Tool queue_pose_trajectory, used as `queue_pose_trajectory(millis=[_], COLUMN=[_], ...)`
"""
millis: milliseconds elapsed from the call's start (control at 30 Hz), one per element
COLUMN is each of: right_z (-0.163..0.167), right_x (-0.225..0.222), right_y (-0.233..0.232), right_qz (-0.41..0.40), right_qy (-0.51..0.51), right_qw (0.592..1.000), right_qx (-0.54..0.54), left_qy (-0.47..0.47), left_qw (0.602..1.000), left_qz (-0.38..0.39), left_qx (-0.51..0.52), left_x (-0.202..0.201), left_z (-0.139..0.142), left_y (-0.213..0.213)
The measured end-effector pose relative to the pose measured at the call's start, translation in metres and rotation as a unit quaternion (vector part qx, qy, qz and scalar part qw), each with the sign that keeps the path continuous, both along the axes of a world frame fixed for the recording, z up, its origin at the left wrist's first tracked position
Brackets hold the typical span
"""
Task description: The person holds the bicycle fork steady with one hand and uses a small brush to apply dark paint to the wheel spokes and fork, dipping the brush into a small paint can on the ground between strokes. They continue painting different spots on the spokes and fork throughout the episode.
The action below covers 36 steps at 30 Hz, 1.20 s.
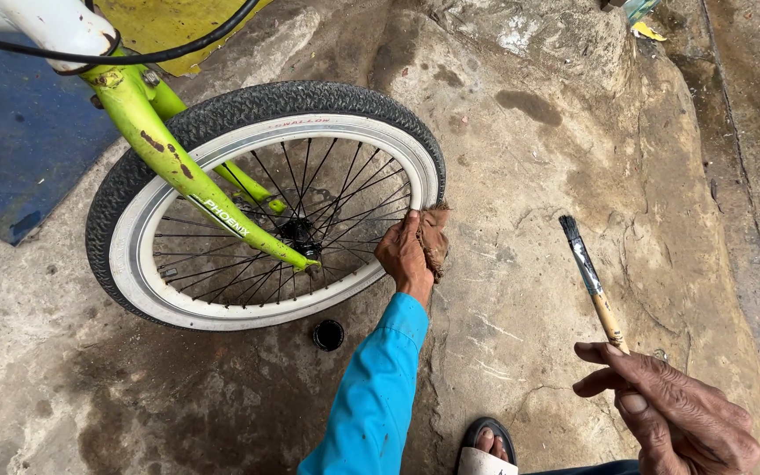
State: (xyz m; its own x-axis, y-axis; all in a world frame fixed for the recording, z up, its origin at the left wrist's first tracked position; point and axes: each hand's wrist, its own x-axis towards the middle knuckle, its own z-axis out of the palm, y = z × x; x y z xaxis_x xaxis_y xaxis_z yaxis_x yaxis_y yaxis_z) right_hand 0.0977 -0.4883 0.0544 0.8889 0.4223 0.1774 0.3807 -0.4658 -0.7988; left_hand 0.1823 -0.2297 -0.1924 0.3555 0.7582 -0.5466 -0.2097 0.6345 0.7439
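Note:
A small bicycle wheel (147, 264) with a black tyre and white sidewall stands in a lime-green fork (164, 154). My left hand (405, 255), in a bright blue sleeve, presses a brown rag (435, 236) against the wheel's right side at the white sidewall. Off to the right, my right hand (670, 409) holds a paintbrush (591, 286) with a wooden handle and dark bristles, pointing up and away from the wheel.
A small black round cap or pot (328, 334) lies on the stained concrete below the wheel. My sandalled foot (488, 449) shows at the bottom edge. A blue mat (19, 132) lies at the left. A black cable (178, 48) crosses the top.

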Motion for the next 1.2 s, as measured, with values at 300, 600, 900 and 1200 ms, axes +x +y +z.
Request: queue_pose_trajectory(millis=[300, 600, 900, 1200], right_z=[0.0, 0.012, 0.009, -0.007], right_x=[-0.002, 0.006, 0.005, 0.027], right_y=[0.0, 0.002, 0.019, 0.041], right_qz=[-0.022, 0.006, 0.037, 0.137], right_qy=[-0.006, 0.01, -0.079, -0.107], right_qw=[1.0, 0.996, 0.989, 0.985], right_qx=[-0.021, -0.089, -0.118, -0.002], left_qy=[0.021, 0.019, 0.081, 0.085], left_qw=[1.0, 0.963, 0.678, 0.175], left_qz=[0.008, -0.267, -0.623, -0.89], left_qx=[-0.01, 0.023, 0.382, 0.413], left_x=[-0.001, -0.023, -0.109, -0.233], left_z=[-0.012, -0.003, -0.022, -0.024], left_y=[-0.003, -0.043, -0.124, -0.035])
